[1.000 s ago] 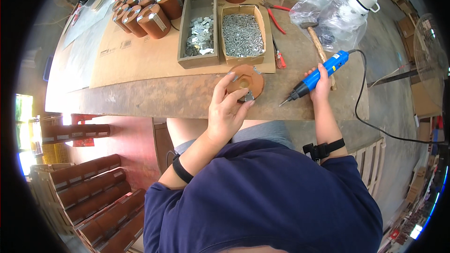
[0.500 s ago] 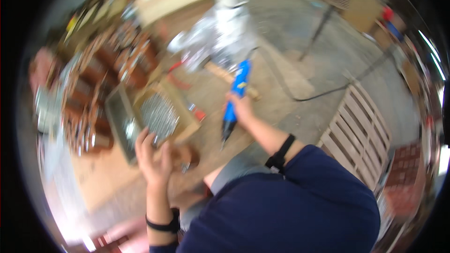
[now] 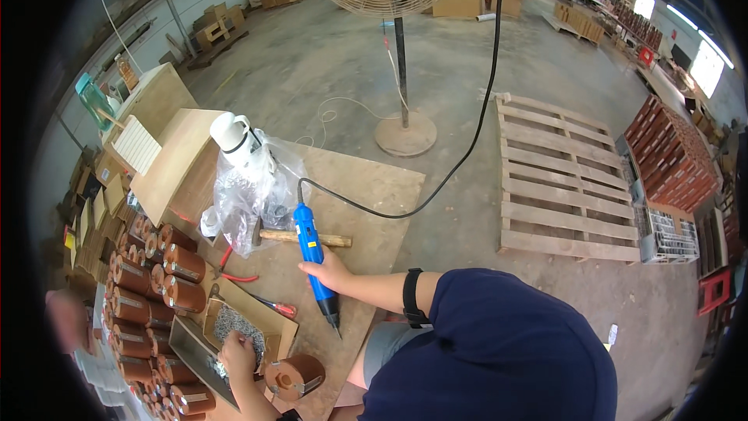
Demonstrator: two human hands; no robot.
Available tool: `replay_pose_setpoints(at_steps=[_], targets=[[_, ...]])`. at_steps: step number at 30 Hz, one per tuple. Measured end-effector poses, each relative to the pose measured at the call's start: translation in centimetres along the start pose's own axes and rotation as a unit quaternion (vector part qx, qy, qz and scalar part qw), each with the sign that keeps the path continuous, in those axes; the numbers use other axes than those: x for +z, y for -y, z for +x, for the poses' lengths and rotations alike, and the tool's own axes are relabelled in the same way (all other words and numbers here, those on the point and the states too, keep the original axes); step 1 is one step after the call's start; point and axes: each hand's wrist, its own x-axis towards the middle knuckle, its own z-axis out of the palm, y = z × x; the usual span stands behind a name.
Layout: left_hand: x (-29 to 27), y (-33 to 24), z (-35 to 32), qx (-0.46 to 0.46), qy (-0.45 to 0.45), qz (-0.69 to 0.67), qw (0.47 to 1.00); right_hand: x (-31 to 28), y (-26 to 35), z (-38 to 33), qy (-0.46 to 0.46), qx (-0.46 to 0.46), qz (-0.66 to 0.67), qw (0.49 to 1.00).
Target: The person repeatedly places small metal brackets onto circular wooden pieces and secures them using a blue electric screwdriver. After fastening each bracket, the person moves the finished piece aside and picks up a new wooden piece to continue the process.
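Observation:
My right hand [image 3: 327,270] is wrapped round a blue electric screwdriver [image 3: 310,243], its black nose and thin bit slanting down over the table's near edge. At the wooden boxes my left hand [image 3: 237,354] has its fingers curled together; whatever they pinch is too small to make out. It is over the border between a box of small metal screws [image 3: 234,321] and a narrower compartment [image 3: 189,347] with shiny small parts. Beside my left wrist a brown wooden cylinder [image 3: 310,373] lies on its side, the hole in its end showing.
Many brown cylinders [image 3: 131,306] are stacked at the left. On the table lie a hammer [image 3: 312,238], red-handled pliers [image 3: 238,276] and a red-handled screwdriver [image 3: 285,309]; a white jug [image 3: 230,134] stands in plastic. A black cable [image 3: 444,201] rises past the standing fan [image 3: 401,70]. A pallet [image 3: 565,187] is at right.
The view has swung up and right and become sharp. My left hand, raised with fingers spread before, is now down at the boxes with fingers drawn together. My right hand keeps the electric screwdriver.

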Motion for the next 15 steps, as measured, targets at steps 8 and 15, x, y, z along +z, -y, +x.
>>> replay_pose_setpoints(at_steps=[8,15], targets=[[-1.1,-0.7,-1.0,0.057,-0.115,-0.123,0.984,0.1,-0.8,0.5,0.000,-0.001,0.009,1.000],[-2.3,-1.1,-2.1,0.062,-0.207,-0.126,0.968,0.3,-0.2,0.1,0.004,0.011,0.023,1.000]])
